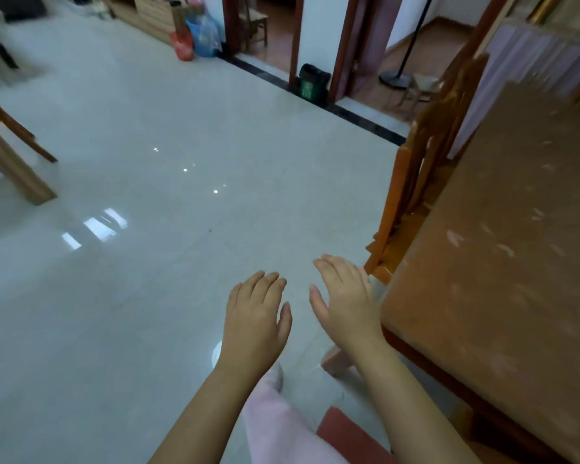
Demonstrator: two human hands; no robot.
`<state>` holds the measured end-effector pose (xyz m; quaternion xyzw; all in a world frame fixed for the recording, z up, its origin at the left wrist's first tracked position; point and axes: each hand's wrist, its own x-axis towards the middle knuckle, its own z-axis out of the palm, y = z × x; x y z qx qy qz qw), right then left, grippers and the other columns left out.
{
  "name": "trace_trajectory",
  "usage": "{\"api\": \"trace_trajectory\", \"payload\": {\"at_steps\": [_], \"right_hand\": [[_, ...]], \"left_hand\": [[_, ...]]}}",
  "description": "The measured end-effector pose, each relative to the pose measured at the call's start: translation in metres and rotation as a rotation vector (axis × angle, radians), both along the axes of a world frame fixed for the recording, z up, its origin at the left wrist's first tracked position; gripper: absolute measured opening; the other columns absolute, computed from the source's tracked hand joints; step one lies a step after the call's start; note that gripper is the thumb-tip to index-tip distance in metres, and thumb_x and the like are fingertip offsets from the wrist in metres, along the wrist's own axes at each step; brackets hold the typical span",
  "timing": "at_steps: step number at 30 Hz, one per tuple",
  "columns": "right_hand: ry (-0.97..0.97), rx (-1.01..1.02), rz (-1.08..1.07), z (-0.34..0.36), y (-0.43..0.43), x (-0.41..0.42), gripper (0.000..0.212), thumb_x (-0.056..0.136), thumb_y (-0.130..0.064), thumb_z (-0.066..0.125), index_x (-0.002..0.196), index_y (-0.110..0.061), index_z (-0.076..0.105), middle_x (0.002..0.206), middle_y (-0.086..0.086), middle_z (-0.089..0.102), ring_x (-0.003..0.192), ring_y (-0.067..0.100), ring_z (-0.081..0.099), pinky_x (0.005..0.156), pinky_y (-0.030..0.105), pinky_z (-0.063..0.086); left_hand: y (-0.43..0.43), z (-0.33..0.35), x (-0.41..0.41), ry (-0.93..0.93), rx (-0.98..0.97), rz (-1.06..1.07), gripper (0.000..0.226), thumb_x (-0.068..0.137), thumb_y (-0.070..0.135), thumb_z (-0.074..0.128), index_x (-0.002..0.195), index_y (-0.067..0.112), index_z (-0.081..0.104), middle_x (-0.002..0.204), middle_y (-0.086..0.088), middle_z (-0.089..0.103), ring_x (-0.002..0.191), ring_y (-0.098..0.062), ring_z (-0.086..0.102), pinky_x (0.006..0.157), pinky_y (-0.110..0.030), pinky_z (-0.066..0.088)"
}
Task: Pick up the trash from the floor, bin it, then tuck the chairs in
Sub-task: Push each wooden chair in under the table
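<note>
Head view. The floor [181,229], pale and glossy, lay open across the centre and left of the frame. At the upper right it was bounded by a dark threshold strip [349,115] running along two doorways. The table [499,262] filled the right side, its near left corner just beside the right hand [345,296]. A chair [416,182] of orange-brown wood stood close against the table's left edge, its back toward the open floor. Wooden legs [10,155] of other furniture entered at the left edge, cut off by the frame. The bin [312,82], dark with a green label, stood against the wall between the two doorways at upper centre, well apart from the hands.

The left hand [255,316] and the right hand were held palm down over the floor at lower centre, side by side and not touching. The fingers [265,283] of both were straight and loosely spread, gripping nothing. The right hand's outer edge lay just beside the chair's lower frame; contact could not be determined.

A white round object [216,354] on the floor was mostly hidden behind the left wrist and could not be identified. A small dark speck [210,230] lay on the floor at centre, too small to tell. A red seat [349,437] at the bottom edge was partly covered by the right forearm and cut off. Plastic bags [198,38] at the upper centre-left were blurred.
</note>
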<state>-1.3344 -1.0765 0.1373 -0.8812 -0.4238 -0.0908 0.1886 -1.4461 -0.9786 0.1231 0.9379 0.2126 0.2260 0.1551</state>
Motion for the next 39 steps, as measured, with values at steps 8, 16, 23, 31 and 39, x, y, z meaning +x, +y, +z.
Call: {"api": "trace_trajectory", "payload": {"at_steps": [8,16,23,31,39], "right_hand": [[0.062,0.038,-0.125,0.008,0.096,0.142,0.036,0.080,-0.026,0.053,0.110,-0.009,0.062,0.114,0.010,0.065,0.107,0.029,0.060,0.092,0.054,0.045],[0.057,0.002,-0.191,0.013,0.183,0.240,0.040,0.083,-0.034,0.041,0.111,-0.013,0.061,0.116,0.007,0.064,0.108,0.026,0.060,0.090,0.052,0.046],[0.081,0.039,-0.253,0.012,0.308,0.351,0.041,0.083,-0.032,0.039,0.111,-0.011,0.060,0.117,0.008,0.063,0.108,0.027,0.058,0.091,0.051,0.046],[0.037,0.084,-0.330,0.039,0.426,0.472,0.040,0.084,-0.031,0.040,0.111,-0.010,0.061,0.115,0.008,0.064,0.108,0.025,0.059,0.091,0.051,0.046],[0.019,0.080,-0.442,0.025,0.455,0.601,0.041,0.085,-0.032,0.040,0.111,-0.008,0.062,0.114,0.011,0.065,0.105,0.028,0.061,0.087,0.053,0.049]], "left_hand": [[0.120,0.020,0.159,0.063,0.131,-0.142,0.033,0.080,0.022,0.042,0.103,0.008,0.059,0.107,-0.010,0.066,0.104,-0.031,0.060,0.085,-0.045,0.048],[0.215,0.013,0.260,0.054,0.012,-0.129,0.037,0.082,0.025,0.041,0.106,0.006,0.062,0.110,-0.011,0.066,0.104,-0.031,0.060,0.087,-0.046,0.046],[0.346,0.017,0.378,0.019,-0.022,-0.217,0.036,0.082,0.026,0.041,0.108,0.008,0.059,0.111,-0.010,0.065,0.105,-0.030,0.059,0.088,-0.045,0.046],[0.472,0.044,0.524,-0.024,0.007,-0.331,0.038,0.083,0.026,0.040,0.109,0.006,0.059,0.112,-0.010,0.064,0.107,-0.029,0.058,0.091,-0.042,0.044],[0.504,0.040,0.675,-0.042,-0.006,-0.488,0.037,0.083,0.025,0.042,0.109,0.005,0.060,0.113,-0.011,0.064,0.107,-0.031,0.059,0.088,-0.047,0.048]]}}
